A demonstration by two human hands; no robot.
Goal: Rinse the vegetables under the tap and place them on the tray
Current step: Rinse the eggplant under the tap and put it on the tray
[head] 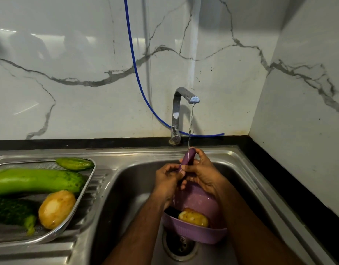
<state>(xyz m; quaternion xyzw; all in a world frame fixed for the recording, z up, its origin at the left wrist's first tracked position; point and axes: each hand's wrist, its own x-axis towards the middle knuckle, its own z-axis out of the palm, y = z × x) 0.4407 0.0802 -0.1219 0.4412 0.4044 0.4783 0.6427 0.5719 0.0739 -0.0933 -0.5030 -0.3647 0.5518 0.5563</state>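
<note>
Both hands hold a slim purple eggplant (187,158) upright under the tap (181,106) stream: left hand (167,178) closed around its lower part, right hand (200,172) fingers against its upper part. Directly below the hands, a purple basket (195,234) in the sink (130,188) contains a potato (193,218). Well left of the left hand, the tray (84,203) carries green gourds (34,181), a cucumber (75,163) and another potato (56,209)

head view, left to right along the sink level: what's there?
Mesh tray with the long green gourd and a potato → left hand → purple eggplant → right hand.
</note>
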